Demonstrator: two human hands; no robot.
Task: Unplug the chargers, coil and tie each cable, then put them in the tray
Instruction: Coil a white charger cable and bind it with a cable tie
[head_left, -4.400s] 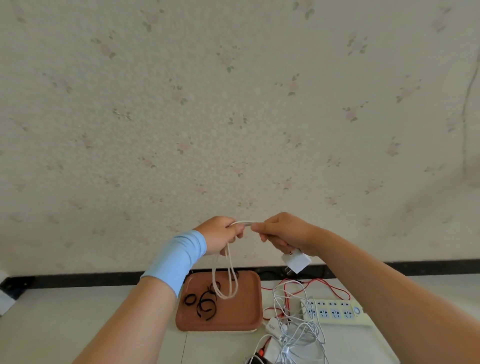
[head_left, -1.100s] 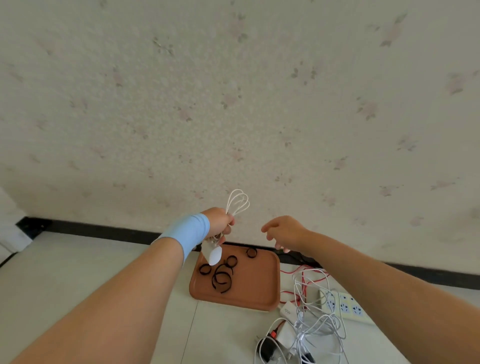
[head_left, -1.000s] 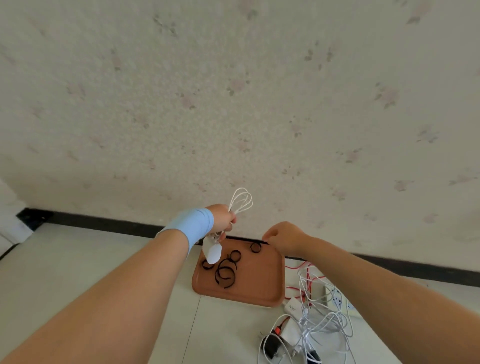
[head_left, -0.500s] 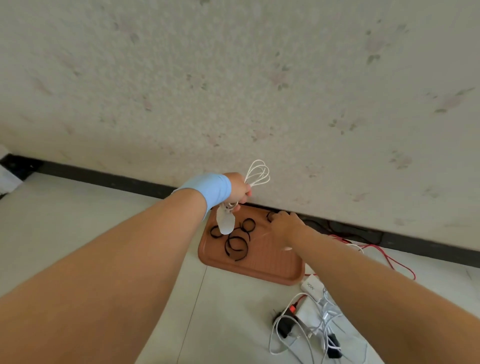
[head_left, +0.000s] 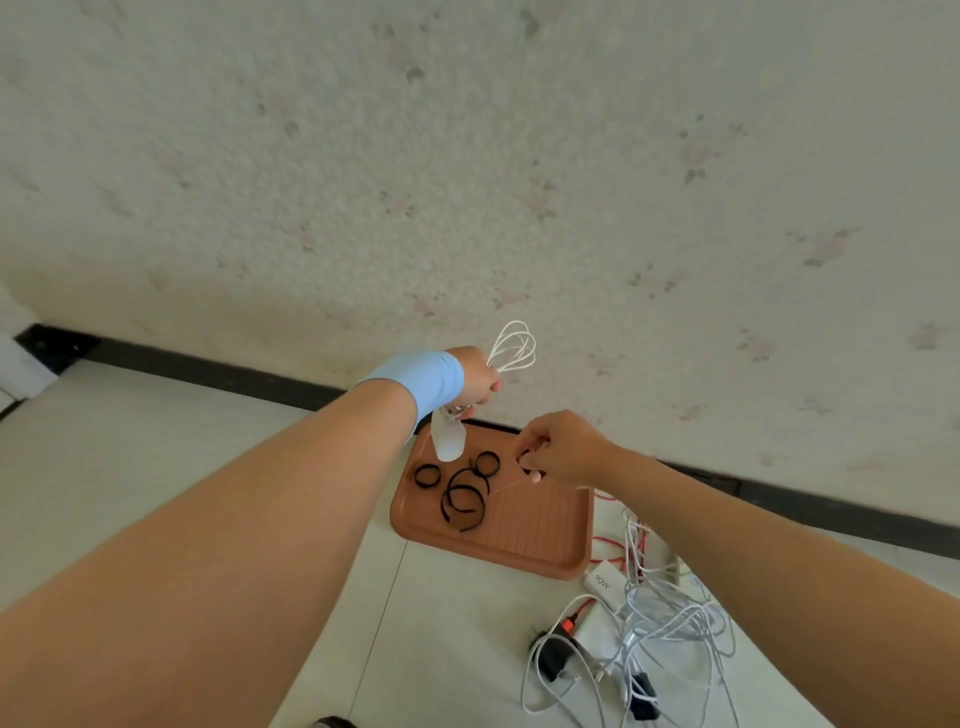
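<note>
My left hand (head_left: 478, 379) grips a coiled white cable (head_left: 514, 345) in front of the wall. The cable's loops stick up from the fist, and its white charger plug (head_left: 448, 441) hangs below, over the brown tray (head_left: 535, 530). Three black tie loops (head_left: 462, 499) lie in the tray's left part. My right hand (head_left: 561, 447) is low over the tray's far side, its fingertips pinched together on a black tie that the fingers almost fully hide.
On the floor to the right of the tray lies a tangle of white cables (head_left: 665, 618) with a white 90W charger (head_left: 602, 582), a black plug (head_left: 556, 657) and a red cable (head_left: 613, 545). A dark skirting (head_left: 208, 371) runs along the wall.
My head has tilted down. The right hand left the cable, dropped to the tray's far side and closed its fingertips where a tie lay. The left hand keeps holding the coil.
</note>
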